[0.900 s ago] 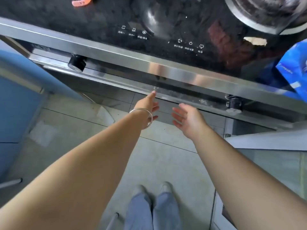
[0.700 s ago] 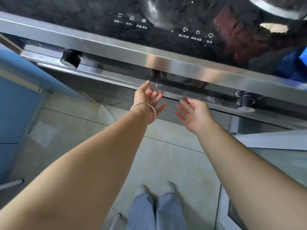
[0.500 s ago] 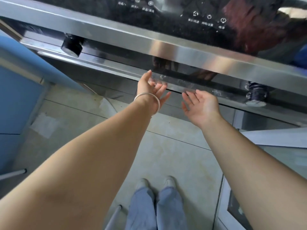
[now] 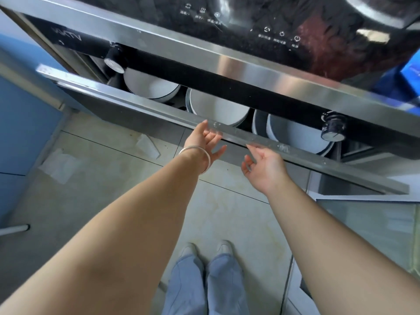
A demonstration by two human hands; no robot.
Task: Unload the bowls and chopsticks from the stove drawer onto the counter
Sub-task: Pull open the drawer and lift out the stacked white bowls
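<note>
The drawer [image 4: 145,105] under the stove is open a little now. A moment ago it was shut flat against the front, and we were only reaching for it. Now its shiny front edge is sticking out toward us, and we are seeing inside for the first time.

In the gap we are seeing white bowls. One bowl [image 4: 148,84] is on the left near the left knob [image 4: 114,62]. A second bowl [image 4: 218,108] is in the middle. A third bowl [image 4: 297,137] is on the right, just under the right knob [image 4: 332,131]. They are all partly hidden by the black front of the stove. We are not seeing any chopsticks yet, so we cannot tell where they are.

This means the unloading can start soon, we think, but the drawer probably needs to come out more first, because the gap is still too thin for lifting a bowl out.

Our left hand [image 4: 205,140] is open, with the fingers pointing up and touching the drawer's edge from below. It is wearing a silver bangle [image 4: 200,155]. Our right hand [image 4: 263,163] is open too, palm up, fingers loosely curled right at the edge. Neither hand is holding anything. Both arms are stretching out straight in front of us.
</note>
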